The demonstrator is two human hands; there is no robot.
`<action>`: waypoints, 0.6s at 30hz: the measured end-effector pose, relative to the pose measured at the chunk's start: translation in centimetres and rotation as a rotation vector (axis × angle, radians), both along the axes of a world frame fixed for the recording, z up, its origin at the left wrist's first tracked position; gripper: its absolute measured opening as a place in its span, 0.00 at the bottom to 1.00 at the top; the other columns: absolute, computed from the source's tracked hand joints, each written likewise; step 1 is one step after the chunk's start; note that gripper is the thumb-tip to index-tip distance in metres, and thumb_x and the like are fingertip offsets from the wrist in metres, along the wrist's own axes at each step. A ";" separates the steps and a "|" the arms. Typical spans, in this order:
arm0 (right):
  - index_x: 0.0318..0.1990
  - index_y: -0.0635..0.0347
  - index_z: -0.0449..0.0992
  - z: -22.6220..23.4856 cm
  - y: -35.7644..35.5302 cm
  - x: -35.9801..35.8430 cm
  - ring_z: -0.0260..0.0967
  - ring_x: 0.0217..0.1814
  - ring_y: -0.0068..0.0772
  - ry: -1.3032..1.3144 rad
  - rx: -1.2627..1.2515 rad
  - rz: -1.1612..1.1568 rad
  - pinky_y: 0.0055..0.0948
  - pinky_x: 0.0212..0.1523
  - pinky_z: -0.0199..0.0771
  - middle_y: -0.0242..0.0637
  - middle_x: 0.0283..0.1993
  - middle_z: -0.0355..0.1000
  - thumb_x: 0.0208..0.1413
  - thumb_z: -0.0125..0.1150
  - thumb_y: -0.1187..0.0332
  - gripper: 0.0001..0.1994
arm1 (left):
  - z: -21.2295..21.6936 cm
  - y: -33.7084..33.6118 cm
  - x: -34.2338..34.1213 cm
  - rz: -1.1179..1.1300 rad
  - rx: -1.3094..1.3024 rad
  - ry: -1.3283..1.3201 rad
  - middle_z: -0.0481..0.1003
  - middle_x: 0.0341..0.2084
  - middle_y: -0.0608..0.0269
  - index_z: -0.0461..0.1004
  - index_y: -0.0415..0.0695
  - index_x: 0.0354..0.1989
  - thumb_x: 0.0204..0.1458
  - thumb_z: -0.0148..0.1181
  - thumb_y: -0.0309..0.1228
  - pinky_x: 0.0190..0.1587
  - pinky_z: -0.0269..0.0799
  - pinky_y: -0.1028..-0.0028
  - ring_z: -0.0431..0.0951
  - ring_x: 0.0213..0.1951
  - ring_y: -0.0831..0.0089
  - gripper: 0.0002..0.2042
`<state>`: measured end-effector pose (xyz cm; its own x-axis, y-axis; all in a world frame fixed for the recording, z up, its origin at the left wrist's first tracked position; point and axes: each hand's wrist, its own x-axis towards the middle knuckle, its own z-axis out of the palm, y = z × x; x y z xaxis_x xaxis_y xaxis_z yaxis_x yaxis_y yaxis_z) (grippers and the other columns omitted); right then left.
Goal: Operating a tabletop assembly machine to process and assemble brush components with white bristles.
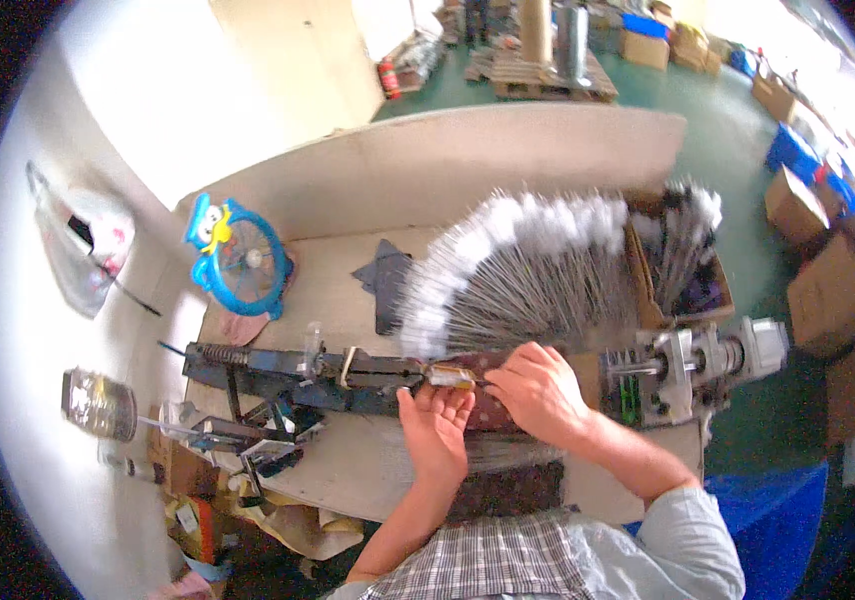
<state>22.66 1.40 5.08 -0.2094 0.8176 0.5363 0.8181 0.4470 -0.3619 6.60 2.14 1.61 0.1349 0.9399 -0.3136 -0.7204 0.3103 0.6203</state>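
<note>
Palm up, my left hand (436,432) is cupped with its thumb apart, its fingertips at a small yellow-and-white piece (451,376). Whether they touch that piece or lie just below it I cannot tell. From the right comes my right hand (540,392), its fingers pinched together near the piece's right end; what they hold is too small to make out. Both hands are at the long dark metal bench machine (368,380). Behind them, many wire-stemmed brushes (533,275) with fluffy white heads lie fanned out on the table.
A cardboard box (648,275) of darker brushes stands right of the fan. Further right is a silver clamp-like mechanism (678,370). A blue round fan (245,262) stands at left, above a smaller metal stand (248,437). A pale board (528,145) edges the table's far side.
</note>
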 end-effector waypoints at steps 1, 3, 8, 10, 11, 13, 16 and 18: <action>0.29 0.54 0.75 0.1 -0.1 0.3 0.65 0.38 0.34 0.037 0.003 0.039 0.34 0.38 0.64 0.29 0.28 0.69 0.40 0.59 0.69 0.06 | 0.3 -0.2 0.1 -0.006 0.009 0.027 0.66 0.48 0.52 0.59 0.37 0.52 0.57 0.37 0.53 0.55 0.59 0.67 0.68 0.50 0.63 0.29; 0.29 0.56 0.75 1.2 -0.9 0.7 0.66 0.37 0.34 0.085 -0.001 0.036 0.33 0.37 0.66 0.30 0.29 0.70 0.40 0.59 0.69 0.06 | 0.4 -0.9 -0.1 -0.035 -0.056 0.059 0.63 0.53 0.51 0.56 0.37 0.56 0.57 0.37 0.53 0.56 0.58 0.67 0.66 0.53 0.64 0.31; 0.31 0.58 0.77 0.3 -3.2 2.4 0.71 0.30 0.37 0.214 -0.090 0.054 0.32 0.32 0.72 0.34 0.29 0.74 0.44 0.62 0.70 0.06 | -1.2 -2.5 -2.2 -0.133 -0.008 0.271 0.63 0.54 0.55 0.56 0.39 0.58 0.59 0.38 0.48 0.55 0.60 0.66 0.65 0.55 0.64 0.27; 0.31 0.59 0.77 -1.2 -4.3 3.3 0.72 0.29 0.39 0.184 -0.209 0.038 0.34 0.30 0.73 0.36 0.28 0.74 0.45 0.61 0.69 0.06 | -1.6 -3.0 -5.2 -0.182 0.016 0.292 0.67 0.50 0.60 0.60 0.43 0.55 0.59 0.40 0.46 0.53 0.61 0.67 0.66 0.51 0.66 0.23; 0.31 0.59 0.77 -1.8 -4.9 3.8 0.72 0.29 0.39 0.180 -0.213 0.041 0.34 0.30 0.73 0.36 0.28 0.74 0.45 0.61 0.69 0.06 | -2.0 -3.2 -6.7 -0.068 0.009 0.391 0.67 0.49 0.59 0.61 0.42 0.54 0.59 0.41 0.42 0.51 0.62 0.68 0.67 0.50 0.66 0.20; 0.33 0.55 0.76 -3.0 -6.1 4.5 0.72 0.31 0.38 0.124 -0.294 -0.003 0.35 0.29 0.73 0.34 0.26 0.72 0.46 0.57 0.69 0.06 | -3.9 -3.5 -11.4 0.174 -0.070 0.416 0.68 0.45 0.60 0.65 0.43 0.48 0.58 0.44 0.39 0.47 0.64 0.70 0.69 0.45 0.68 0.16; 0.31 0.55 0.75 -6.0 -7.6 4.2 0.72 0.33 0.39 -0.047 -0.494 -0.014 0.37 0.31 0.73 0.36 0.29 0.72 0.48 0.54 0.68 0.05 | -8.8 -4.0 -23.6 0.353 -0.080 0.305 0.73 0.33 0.65 0.70 0.45 0.36 0.54 0.52 0.43 0.35 0.68 0.75 0.72 0.34 0.74 0.13; 0.30 0.55 0.75 -6.3 -7.7 4.1 0.72 0.34 0.40 -0.164 -0.631 -0.025 0.38 0.31 0.73 0.37 0.30 0.72 0.48 0.53 0.67 0.05 | -10.9 -4.4 -31.2 0.664 -0.147 0.124 0.73 0.28 0.68 0.71 0.47 0.34 0.51 0.56 0.45 0.27 0.67 0.77 0.72 0.27 0.78 0.14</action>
